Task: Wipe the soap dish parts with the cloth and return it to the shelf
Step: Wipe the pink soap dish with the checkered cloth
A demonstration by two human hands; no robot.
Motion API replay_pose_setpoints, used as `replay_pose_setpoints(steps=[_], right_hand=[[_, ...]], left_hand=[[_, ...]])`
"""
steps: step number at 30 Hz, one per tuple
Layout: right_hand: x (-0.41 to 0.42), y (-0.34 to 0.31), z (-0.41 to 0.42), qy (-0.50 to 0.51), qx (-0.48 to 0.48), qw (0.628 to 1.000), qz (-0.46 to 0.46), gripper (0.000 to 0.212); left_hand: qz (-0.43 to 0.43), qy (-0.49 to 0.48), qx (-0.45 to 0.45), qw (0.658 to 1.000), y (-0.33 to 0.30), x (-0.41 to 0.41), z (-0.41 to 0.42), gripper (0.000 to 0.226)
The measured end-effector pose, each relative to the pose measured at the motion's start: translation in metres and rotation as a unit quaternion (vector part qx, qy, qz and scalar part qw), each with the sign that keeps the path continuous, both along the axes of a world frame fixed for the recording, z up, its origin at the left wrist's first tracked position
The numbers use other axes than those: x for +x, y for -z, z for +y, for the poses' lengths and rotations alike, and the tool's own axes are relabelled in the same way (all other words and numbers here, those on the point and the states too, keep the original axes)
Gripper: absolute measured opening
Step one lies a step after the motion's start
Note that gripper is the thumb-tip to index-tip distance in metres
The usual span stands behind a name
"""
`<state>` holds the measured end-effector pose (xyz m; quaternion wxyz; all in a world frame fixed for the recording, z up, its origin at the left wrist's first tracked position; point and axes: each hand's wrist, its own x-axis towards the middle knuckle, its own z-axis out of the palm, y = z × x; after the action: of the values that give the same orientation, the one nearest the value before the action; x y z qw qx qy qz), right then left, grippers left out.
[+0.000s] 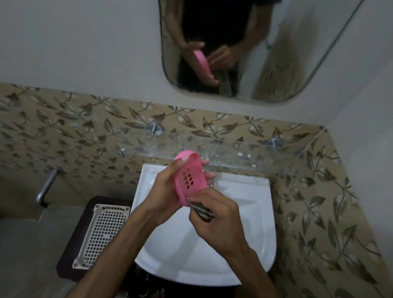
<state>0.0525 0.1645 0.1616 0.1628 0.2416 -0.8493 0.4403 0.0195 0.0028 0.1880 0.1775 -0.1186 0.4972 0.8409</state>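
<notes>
Soap dish (pixel 189 178): pink plastic oval, slotted — tilted above the white sink (pixel 253 206).
Left hand (pixel 163 194): fingers clamped round it.
Right hand (pixel 216 216): fingers pinching striped cloth (pixel 202 211) at its lower rim.
Shelf (pixel 239 154): clear glass — behind.

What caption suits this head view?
Left hand holds pink soap dish over the sink; right hand wipes with striped cloth.
</notes>
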Motion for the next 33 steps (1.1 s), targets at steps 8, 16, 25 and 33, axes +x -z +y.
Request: replay_pose_setpoints(steps=[8, 16, 25, 33], right_hand=[[0.003, 0.003, 0.005, 0.016, -0.037, 0.998, -0.042, 0.027], [-0.002, 0.001, 0.003, 0.076, -0.127, 0.980, -0.133, 0.022], [-0.001, 0.000, -0.012, 0.149, -0.257, 0.929, -0.221, 0.010], [-0.003, -0.003, -0.016, 0.139, -0.227, 0.945, -0.192, 0.012]], left_hand=[[-0.026, 0.003, 0.141, 0.990, 0.000, 0.005, 0.001, 0.071], [0.072, -0.074, 0.157, 0.982, 0.005, 0.009, 0.019, 0.074], [0.142, -0.078, 0.103, 0.981, 0.005, 0.012, 0.029, 0.080], [0.128, -0.090, 0.131, 0.979, -0.002, 0.010, 0.030, 0.076]])
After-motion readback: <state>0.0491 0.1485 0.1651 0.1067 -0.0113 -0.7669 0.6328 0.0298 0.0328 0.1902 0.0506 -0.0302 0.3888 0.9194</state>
